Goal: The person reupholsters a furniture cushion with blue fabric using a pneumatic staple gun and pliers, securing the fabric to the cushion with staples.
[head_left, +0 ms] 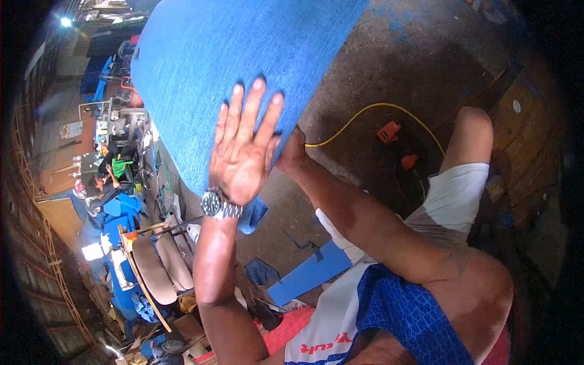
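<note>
A large blue fabric-covered panel fills the upper middle of the view, with a rounded left end and a straight right edge. My left hand, with a metal wristwatch on its wrist, lies flat on it with fingers spread. At the panel's right edge my right hand is closed, partly behind the panel. Its fingers and whatever they grip are hidden. A yellow hose runs across the floor to near that hand.
Orange objects lie on the dark floor near my bare knee. Blue material strips are below. On the left stand a tan-cushioned chair, cluttered blue material and another person.
</note>
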`<move>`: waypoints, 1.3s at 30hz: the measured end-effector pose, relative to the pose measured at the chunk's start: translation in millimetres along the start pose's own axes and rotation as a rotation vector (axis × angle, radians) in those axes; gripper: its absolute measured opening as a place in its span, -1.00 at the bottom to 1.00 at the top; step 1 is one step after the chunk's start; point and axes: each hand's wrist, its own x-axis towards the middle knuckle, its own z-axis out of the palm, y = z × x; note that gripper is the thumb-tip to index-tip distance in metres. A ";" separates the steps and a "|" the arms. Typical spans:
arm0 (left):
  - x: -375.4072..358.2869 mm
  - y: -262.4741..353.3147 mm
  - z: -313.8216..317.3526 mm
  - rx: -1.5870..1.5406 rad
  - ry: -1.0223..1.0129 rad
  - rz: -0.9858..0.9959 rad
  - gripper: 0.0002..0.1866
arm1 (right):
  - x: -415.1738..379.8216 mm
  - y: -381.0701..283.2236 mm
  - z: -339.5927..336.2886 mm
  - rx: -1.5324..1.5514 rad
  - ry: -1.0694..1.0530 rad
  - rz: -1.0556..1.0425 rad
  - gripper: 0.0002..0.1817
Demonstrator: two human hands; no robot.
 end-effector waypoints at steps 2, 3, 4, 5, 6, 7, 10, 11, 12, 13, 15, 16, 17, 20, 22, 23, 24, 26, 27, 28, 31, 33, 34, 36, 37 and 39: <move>-20.5 -5.0 6.2 0.045 -0.039 0.039 -0.20 | -4.3 23.9 15.3 0.054 -0.037 0.082 -0.48; -29.3 -8.0 9.2 0.084 -0.066 0.063 -0.21 | -4.8 25.6 18.2 0.154 -0.056 0.141 -0.41; -31.6 -9.9 10.8 0.124 -0.089 0.088 -0.22 | -5.3 27.6 21.2 0.252 -0.068 0.201 -0.34; -27.0 -5.2 5.9 0.186 -0.137 0.082 -0.26 | -5.0 10.0 8.3 0.090 -0.083 0.136 -0.33; -15.6 -0.1 0.4 0.153 -0.116 0.101 -0.28 | -4.5 -1.9 1.9 -0.070 -0.102 0.069 -0.33; 4.8 3.2 -2.9 0.119 -0.093 0.117 -0.30 | -9.3 17.3 22.0 0.231 -0.038 0.185 -0.37; 73.0 3.5 5.4 0.041 0.093 0.174 -0.31 | -13.3 45.2 39.4 0.531 -0.035 0.367 -0.44; 89.2 7.1 11.3 0.064 0.105 0.150 -0.31 | -9.9 41.4 34.2 0.513 -0.085 0.388 -0.45; 105.6 11.6 17.0 0.086 0.125 0.128 -0.31 | -6.6 37.9 29.0 0.495 -0.135 0.409 -0.47; 117.8 14.9 21.7 0.109 0.152 0.104 -0.30 | -1.3 23.2 23.4 0.541 -0.151 0.424 -0.46; 95.1 26.0 29.1 0.511 0.011 0.143 -0.30 | -9.7 40.4 33.7 0.213 -0.200 0.295 -0.43; 72.2 30.6 33.5 0.712 -0.074 0.160 -0.30 | -13.4 47.4 38.5 0.049 -0.211 0.231 -0.42; 47.3 29.1 41.8 0.765 -0.126 0.146 -0.31 | -2.7 11.3 16.5 -0.127 -0.312 0.282 -0.43; -20.6 22.7 58.2 0.868 -0.177 0.148 -0.35 | -18.0 42.8 33.5 -0.038 -0.292 0.340 -0.44; -55.7 20.6 70.0 1.003 -0.165 0.159 -0.37 | -28.5 68.8 39.3 0.520 -0.221 0.487 -0.48; -69.3 20.2 79.4 1.068 -0.120 0.156 -0.39 | -31.8 79.1 40.8 0.653 -0.206 0.510 -0.51; -81.0 19.4 86.9 1.054 -0.152 0.167 -0.39 | -35.0 89.0 42.1 0.783 -0.189 0.535 -0.54; -100.7 16.4 97.2 1.040 -0.234 0.190 -0.39 | -29.9 72.4 29.6 0.701 -0.266 0.509 -0.60; -104.6 16.6 102.6 1.056 -0.230 0.162 -0.33 | -23.1 58.3 22.1 0.632 -0.308 0.485 -0.63; -106.5 17.6 100.6 1.019 -0.264 0.166 -0.33 | -14.3 40.2 13.2 0.564 -0.349 0.458 -0.66; -105.5 18.0 96.1 0.973 -0.316 0.168 -0.35 | 18.1 -9.9 -39.6 0.322 -0.652 0.662 -0.67; -99.9 18.2 95.2 1.016 -0.272 0.178 -0.36 | 17.5 -8.2 -33.7 0.457 -0.534 0.726 -0.68; -98.8 17.6 96.8 1.005 -0.280 0.181 -0.36 | 18.5 -1.0 -31.3 0.531 -0.474 0.734 -0.69; -102.4 15.7 99.5 0.981 -0.307 0.181 -0.37 | 20.3 13.1 -26.4 0.679 -0.356 0.739 -0.69; -99.1 15.7 97.0 1.003 -0.275 0.185 -0.39 | 10.2 60.2 -28.7 0.510 -0.402 0.513 -0.70; -93.1 19.2 92.1 1.045 -0.218 0.185 -0.42 | 9.7 94.3 -93.8 0.061 -0.455 0.515 -0.65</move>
